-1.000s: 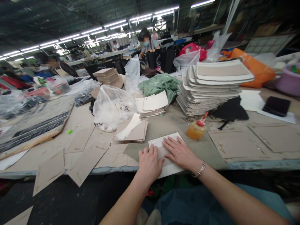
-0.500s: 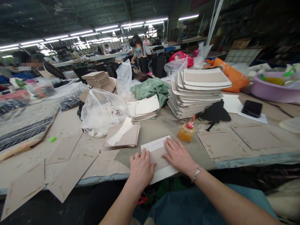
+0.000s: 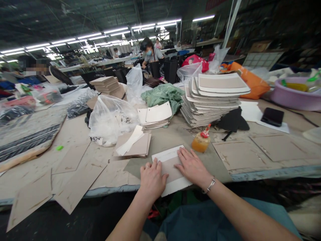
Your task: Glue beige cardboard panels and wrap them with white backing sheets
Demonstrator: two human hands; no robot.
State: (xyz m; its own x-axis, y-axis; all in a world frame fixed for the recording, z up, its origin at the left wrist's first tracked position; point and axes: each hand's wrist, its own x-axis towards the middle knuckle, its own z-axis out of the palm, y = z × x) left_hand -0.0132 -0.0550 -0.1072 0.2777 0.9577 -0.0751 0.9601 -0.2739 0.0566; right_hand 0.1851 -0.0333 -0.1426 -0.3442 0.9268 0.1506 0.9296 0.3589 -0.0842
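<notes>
A grey-brown cardboard panel (image 3: pixel 173 168) with white bands along its far and near sides lies at the table's front edge, partly overhanging it. My left hand (image 3: pixel 152 178) rests on its left side, fingers stretched out and thumb apart. On the panel's right side my right hand (image 3: pixel 193 166) lies flat, fingertips at the far white band. Neither hand grips anything. Just beyond my right hand stands a glue bottle (image 3: pixel 200 143) with amber contents and a red tip. To the left is a small pile of cardboard pieces (image 3: pixel 145 144) with white strips (image 3: pixel 130 141) on top.
A tall stack of white-edged panels (image 3: pixel 215 97) stands behind the bottle, and a lower stack (image 3: pixel 159 113) beside a green bag (image 3: pixel 163 95). Cardboard sheets (image 3: pixel 238 155) lie right, a phone (image 3: pixel 272 116) beyond. A clear plastic bag (image 3: pixel 110 117) sits left. A co-worker (image 3: pixel 151 53) is farther back.
The whole view has shifted slightly, so things appear a little farther right. Both hands stay in the same place on the panel.
</notes>
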